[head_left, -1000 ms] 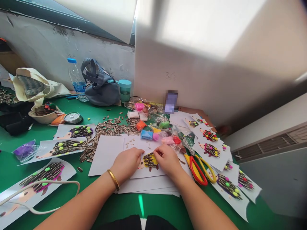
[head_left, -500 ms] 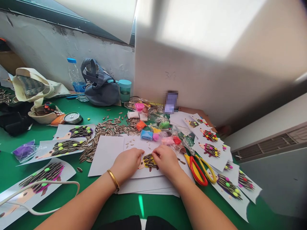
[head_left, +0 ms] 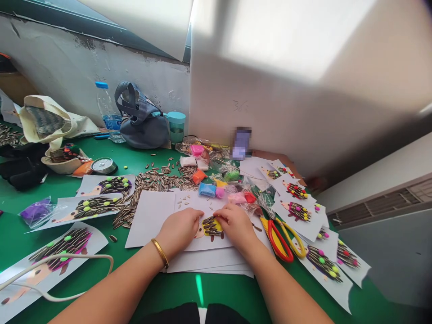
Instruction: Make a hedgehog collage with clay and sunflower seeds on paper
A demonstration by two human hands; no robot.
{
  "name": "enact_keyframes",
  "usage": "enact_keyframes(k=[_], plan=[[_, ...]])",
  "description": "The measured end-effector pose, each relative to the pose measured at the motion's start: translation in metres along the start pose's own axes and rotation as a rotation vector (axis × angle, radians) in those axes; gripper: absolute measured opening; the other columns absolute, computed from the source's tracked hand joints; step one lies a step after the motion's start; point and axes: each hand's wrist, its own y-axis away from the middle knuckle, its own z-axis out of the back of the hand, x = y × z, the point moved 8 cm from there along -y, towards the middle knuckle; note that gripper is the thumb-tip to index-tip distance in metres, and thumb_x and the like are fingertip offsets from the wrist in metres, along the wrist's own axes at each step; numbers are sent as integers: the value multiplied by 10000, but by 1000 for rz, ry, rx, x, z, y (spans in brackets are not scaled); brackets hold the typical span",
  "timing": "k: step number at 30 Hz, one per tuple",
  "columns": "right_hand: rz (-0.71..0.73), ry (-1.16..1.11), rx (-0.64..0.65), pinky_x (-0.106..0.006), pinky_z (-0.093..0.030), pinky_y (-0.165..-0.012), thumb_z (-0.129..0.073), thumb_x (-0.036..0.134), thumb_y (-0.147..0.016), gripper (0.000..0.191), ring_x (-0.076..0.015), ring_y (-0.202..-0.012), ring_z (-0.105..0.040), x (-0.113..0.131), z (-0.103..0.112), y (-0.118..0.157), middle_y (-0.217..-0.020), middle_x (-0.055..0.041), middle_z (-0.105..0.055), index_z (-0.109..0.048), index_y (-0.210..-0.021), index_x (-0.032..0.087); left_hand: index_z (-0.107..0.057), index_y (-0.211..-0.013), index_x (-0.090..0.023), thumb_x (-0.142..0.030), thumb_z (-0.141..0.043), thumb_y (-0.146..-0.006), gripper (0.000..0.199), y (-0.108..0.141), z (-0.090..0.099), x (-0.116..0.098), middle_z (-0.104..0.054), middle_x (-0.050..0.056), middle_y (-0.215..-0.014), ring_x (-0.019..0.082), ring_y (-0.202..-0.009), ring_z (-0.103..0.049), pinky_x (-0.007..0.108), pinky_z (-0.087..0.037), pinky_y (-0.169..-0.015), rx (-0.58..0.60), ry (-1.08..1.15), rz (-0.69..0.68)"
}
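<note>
Left hand [head_left: 178,229] bent at the fingers, a smooth gold-coloured bracelet [head_left: 160,253] round its wrist; its fingertips are at the peach-coloured snout of a small hedgehog [head_left: 212,226], and I cannot tell whether they grip anything. That hedgehog lies on a white paper sheet [head_left: 204,245] near the worktop's [head_left: 165,297] front edge, its flat yellow body set with ridged, striped seeds. Right hand [head_left: 238,225] has thumb and forefinger close together at the body's upper right edge; whether a seed is between them is hidden.

Along the worktop's left side are crinkled plastic around purple clay [head_left: 37,211], a smooth white cable [head_left: 101,257] and seed-covered hedgehog pictures [head_left: 64,245] dotted with round green balls. Next comes a loose heap of pointed seeds [head_left: 158,180], then glossy clay packets [head_left: 207,190], red-and-yellow-handled scissors [head_left: 281,243] and, towards the right edge, overlapping finished sheets [head_left: 297,210].
</note>
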Motion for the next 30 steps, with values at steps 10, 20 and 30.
enact_keyframes(k=[10,20,30], plan=[[52,-24,-44,-307,-464,-731,-634,144,-869,181,-194,-809,-609,-1,-4,-1,-834,-34,-675,-774,-899,256,-687,-1166,-224,-221,-435,-912,358,-1,0,2,-718,104,-1120,288,-1011,-653,385,-456,-831,-31,118,8],[183,-221,-234,-356,-474,-813,-471,210,-968,256,-203,-883,-593,28,31,12,-919,-65,-646,-688,-1103,226,-598,-1151,-138,-407,-402,-985,372,8,-3,-10,-658,93,-928,168,-842,-661,295,-545,-796,161,1854,351],[250,-238,-185,-347,-490,-767,-591,207,-913,184,-194,-836,-593,42,24,13,-898,-55,-628,-721,-1038,245,-582,-1168,-89,-430,-445,-973,416,12,-10,-20,-656,175,-1106,218,-979,-674,352,-539,-940,286,2068,363]])
